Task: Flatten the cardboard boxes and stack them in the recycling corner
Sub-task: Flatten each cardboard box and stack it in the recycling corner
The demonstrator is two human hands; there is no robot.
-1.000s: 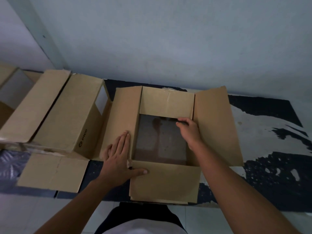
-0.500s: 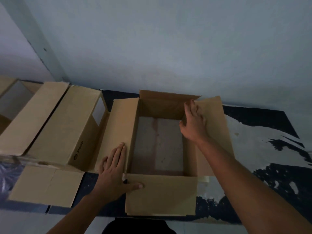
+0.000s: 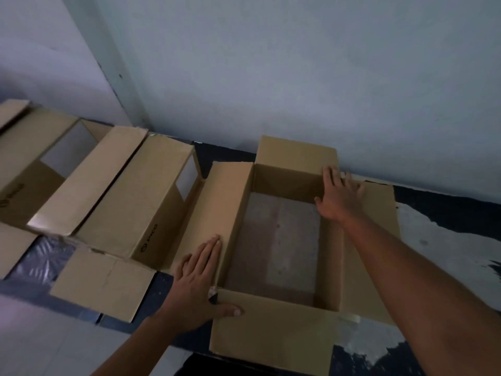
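Note:
An open brown cardboard box (image 3: 271, 329) stands on the floor against the wall, all flaps spread outward and the bare floor showing through its bottom. My left hand (image 3: 199, 286) lies flat on its left flap near the front left corner, thumb resting on the near flap. My right hand (image 3: 339, 194) presses flat at the far right corner, fingers spread over the right flap. Neither hand grips anything. A second box (image 3: 135, 202) with a printed logo lies on its side just left of it.
A third open box (image 3: 29, 158) lies further left against the wall corner. The pale wall (image 3: 298, 77) rises directly behind the boxes. The floor (image 3: 447, 240) is dark blue with worn white patches on the right; pale tiles are at the near left.
The far flap, folded inward a second ago, now stands up against the wall. My right hand went from that flap's edge to the far right corner. My view shifted left and closer.

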